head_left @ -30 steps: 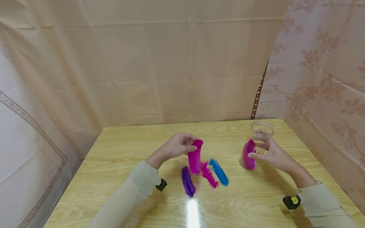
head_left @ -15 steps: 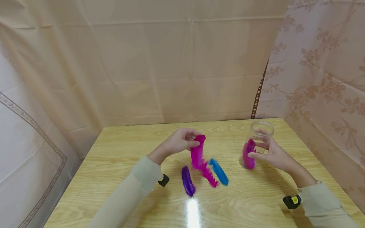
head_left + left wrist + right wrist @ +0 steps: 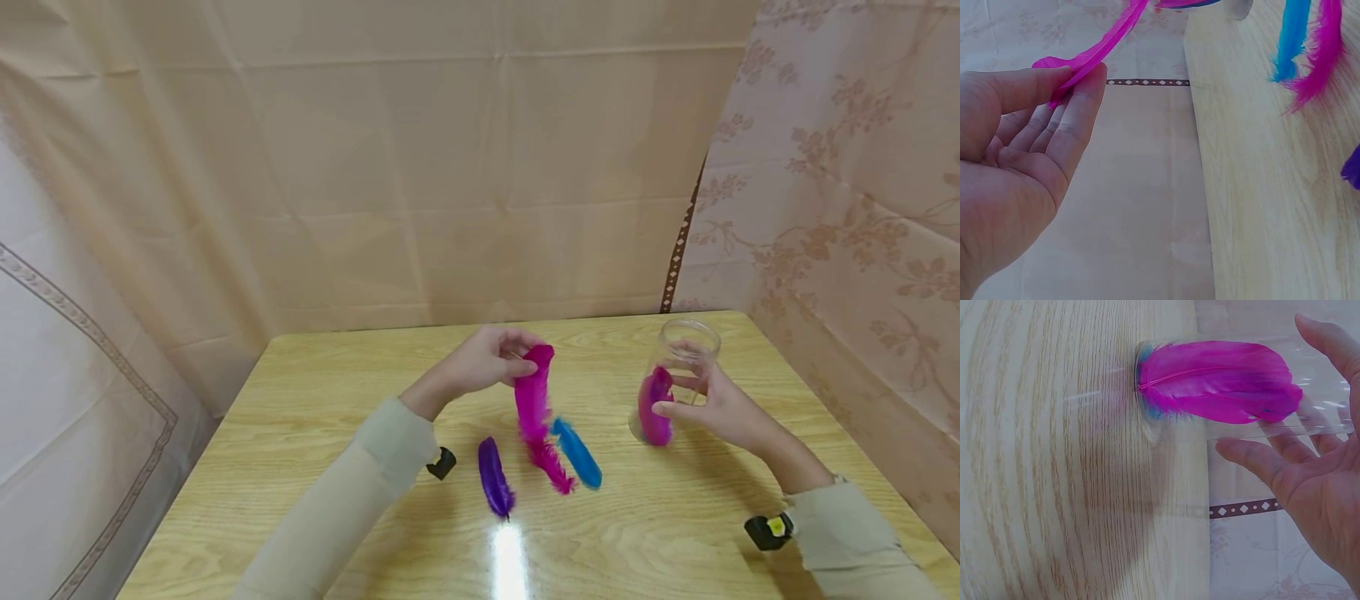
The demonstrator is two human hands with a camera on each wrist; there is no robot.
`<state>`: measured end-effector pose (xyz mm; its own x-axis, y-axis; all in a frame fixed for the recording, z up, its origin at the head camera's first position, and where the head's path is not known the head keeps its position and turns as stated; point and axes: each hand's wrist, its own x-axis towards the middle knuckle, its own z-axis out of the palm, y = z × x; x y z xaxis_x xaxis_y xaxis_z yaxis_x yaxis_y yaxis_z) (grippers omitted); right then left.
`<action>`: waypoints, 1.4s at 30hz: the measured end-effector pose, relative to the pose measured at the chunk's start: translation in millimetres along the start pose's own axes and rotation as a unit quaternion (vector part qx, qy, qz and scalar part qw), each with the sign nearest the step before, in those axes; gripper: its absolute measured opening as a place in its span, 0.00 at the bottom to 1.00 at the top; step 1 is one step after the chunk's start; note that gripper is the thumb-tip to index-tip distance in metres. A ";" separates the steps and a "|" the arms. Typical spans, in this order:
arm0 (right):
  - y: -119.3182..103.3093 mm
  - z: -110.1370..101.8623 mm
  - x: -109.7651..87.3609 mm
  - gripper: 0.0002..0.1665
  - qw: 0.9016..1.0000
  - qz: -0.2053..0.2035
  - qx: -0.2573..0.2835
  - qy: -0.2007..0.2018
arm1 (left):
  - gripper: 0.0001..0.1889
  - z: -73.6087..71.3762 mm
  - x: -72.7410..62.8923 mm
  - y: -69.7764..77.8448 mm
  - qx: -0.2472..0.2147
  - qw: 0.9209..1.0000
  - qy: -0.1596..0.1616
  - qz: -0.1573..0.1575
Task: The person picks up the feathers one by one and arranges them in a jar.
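Between thumb and fingers, my left hand [image 3: 483, 364] pinches a magenta feather [image 3: 532, 404] near its upper end. The feather hangs down, and in the head view its lower part overlaps a fluffy pink feather [image 3: 557, 473] lying on the table. A blue feather [image 3: 579, 456] lies just right of that one, a purple feather [image 3: 494, 479] to the left. At the right, my right hand [image 3: 722, 410] grips a clear glass jar [image 3: 691, 357] standing upright. Inside it, a magenta feather [image 3: 1216, 378] shows through the wall, with bits of blue at the jar's bottom.
The wooden table [image 3: 322, 392] ends at a beige curtain [image 3: 465, 192] behind it. Floral cloth [image 3: 847, 183] hangs along the right side, and white cloth [image 3: 75, 400] along the left. A bright light reflection falls near the table's front.
My left hand has risen and moved right with the magenta feather, bringing it over the fluffy pink one. The right hand and jar have stayed in place.
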<state>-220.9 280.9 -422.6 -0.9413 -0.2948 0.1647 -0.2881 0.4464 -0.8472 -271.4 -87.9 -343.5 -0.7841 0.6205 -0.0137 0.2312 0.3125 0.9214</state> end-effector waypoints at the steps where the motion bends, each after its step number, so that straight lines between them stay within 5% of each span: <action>1: 0.1 -0.1 -0.1 0.54 1.000 0.000 0.000 0.000 | 0.18 0.5 1.2 1.1 0.000 1.000 0.000 0.002; 21: 4.0 3.0 0.2 0.53 1.000 -0.019 0.005 0.002 | 0.17 16.5 20.2 21.9 -0.039 0.999 -0.006 0.017; 42: 4.3 -0.4 2.7 0.53 1.000 -0.010 0.007 -0.007 | 0.15 55.0 66.2 55.4 -0.055 0.997 -0.020 0.045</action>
<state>-224.8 282.4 -425.6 -0.9329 -0.3155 0.1736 -0.3035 0.4293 -0.8506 -278.9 10.0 -314.8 -0.7395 0.6707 0.0568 0.2330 0.1759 0.9564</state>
